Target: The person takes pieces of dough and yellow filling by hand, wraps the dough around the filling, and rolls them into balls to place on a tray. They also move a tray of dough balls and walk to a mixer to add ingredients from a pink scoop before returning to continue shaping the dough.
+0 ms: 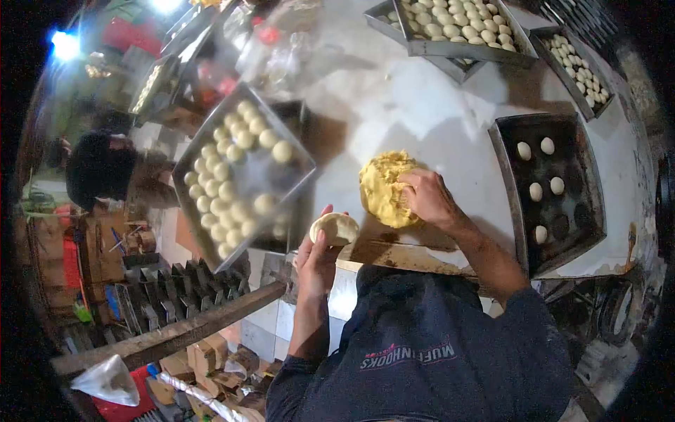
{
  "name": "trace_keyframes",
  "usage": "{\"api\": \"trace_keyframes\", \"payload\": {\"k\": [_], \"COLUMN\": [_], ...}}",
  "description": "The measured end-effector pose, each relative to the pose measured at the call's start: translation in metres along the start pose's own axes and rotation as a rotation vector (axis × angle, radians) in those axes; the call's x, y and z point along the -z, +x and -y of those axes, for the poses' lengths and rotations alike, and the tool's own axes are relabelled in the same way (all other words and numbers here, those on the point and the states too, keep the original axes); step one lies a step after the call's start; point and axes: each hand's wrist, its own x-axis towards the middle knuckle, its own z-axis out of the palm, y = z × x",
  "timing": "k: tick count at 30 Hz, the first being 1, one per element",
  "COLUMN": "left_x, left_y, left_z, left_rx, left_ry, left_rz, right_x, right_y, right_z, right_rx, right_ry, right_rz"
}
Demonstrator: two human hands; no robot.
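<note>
A flattened, cupped piece of pale dough (335, 229) rests in my left hand (316, 254), its thumb pressed on the near side, beyond the table's front edge. Right of it, a large lump of yellow filling (385, 191) with a rough, crumbly top sits on the table. My right hand (429, 199) is at the lump's right side, fingers bent together into it; the fingertips are hidden, and whether they hold a pinch of it cannot be made out. Left of my left hand, a metal tray (287, 184) holds several round dough balls (226, 190).
A dark tray (598, 211) with several dough pieces lies at the right. More filled trays (467, 50) stand at the far side and far right (610, 107). Clear plastic bags (281, 60) lie at the back left. A wooden beam (176, 330) runs below the left tray.
</note>
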Motion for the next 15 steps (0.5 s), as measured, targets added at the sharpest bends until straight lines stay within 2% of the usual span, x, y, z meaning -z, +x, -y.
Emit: {"api": "trace_keyframes", "payload": {"k": [2, 3, 4, 6, 7, 8, 10, 12, 14, 15], "left_x": [-0.002, -0.001, -0.002, -0.008, -0.011, -0.016, -0.03, -0.042, -0.056, -0.06], "left_y": [0.016, 0.023, 0.027, 0.038, 0.042, 0.047, 0.057, 0.064, 0.071, 0.072], "left_z": [0.006, 0.009, 0.013, 0.019, 0.025, 0.03, 0.039, 0.042, 0.04, 0.037], "left_rx": [0.007, 0.027, 0.048, 0.069, 0.079, 0.087, 0.053, 0.129, 0.092, 0.057], "left_ry": [0.036, -0.001, -0.04, -0.053, -0.024, 0.006, 0.036, 0.009, -0.007, -0.026], "left_rz": [0.021, 0.07, 0.111, 0.085, 0.019, -0.039, -0.057, -0.07, -0.038, -0.017], "right_x": [0.004, 0.021, 0.028, 0.036, 0.038, 0.036, 0.03, 0.033, 0.025, 0.023], "right_y": [0.007, 0.01, 0.012, 0.016, 0.016, 0.015, 0.016, 0.018, 0.016, 0.018], "right_z": [-0.011, -0.006, -0.004, 0.0, 0.001, 0.005, 0.026, 0.046, 0.054, 0.061], "right_rx": [-0.071, -0.153, -0.152, -0.063, -0.078, -0.083, -0.294, -0.25, 0.207, 0.299], "right_ry": [0.254, 0.28, 0.284, 0.432, 0.437, 0.444, 1.281, 1.245, 0.435, 0.324], "right_rz": [-0.13, -0.11, -0.097, -0.07, 0.058, 0.054, -0.013, -0.069, -0.27, -0.337]}}
